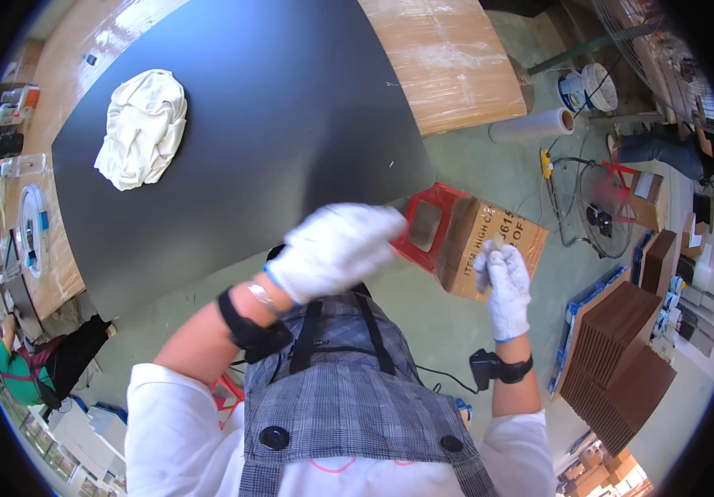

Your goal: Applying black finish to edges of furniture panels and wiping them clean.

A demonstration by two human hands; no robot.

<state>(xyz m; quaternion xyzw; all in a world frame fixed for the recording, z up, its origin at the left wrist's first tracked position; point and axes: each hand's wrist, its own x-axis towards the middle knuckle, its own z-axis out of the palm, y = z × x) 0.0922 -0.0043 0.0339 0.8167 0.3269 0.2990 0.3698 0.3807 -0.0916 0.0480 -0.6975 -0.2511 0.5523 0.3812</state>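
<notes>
My left hand (336,248), in a white knit glove, is over the near edge of a large black sheet (274,108) lying on the table. Motion smears its fingers, which point to the right, so their closing cannot be read. To the right, my right hand (508,294) is raised in a matching glove, with fingers curled and pinched together. Something small and pale may show at the fingertips, too small to name. Behind that hand stands a brown cardboard box (481,236) beside a red plastic stool (431,224). A crumpled white cloth (146,128) rests on the sheet's left part.
Film-wrapped boards (452,62) lie under and beyond the sheet. On the floor to the right are a roll of clear film (531,126), a white bucket (597,87), a fan (605,207) and stacked brown panels (614,356). Another person (42,364) is at far left.
</notes>
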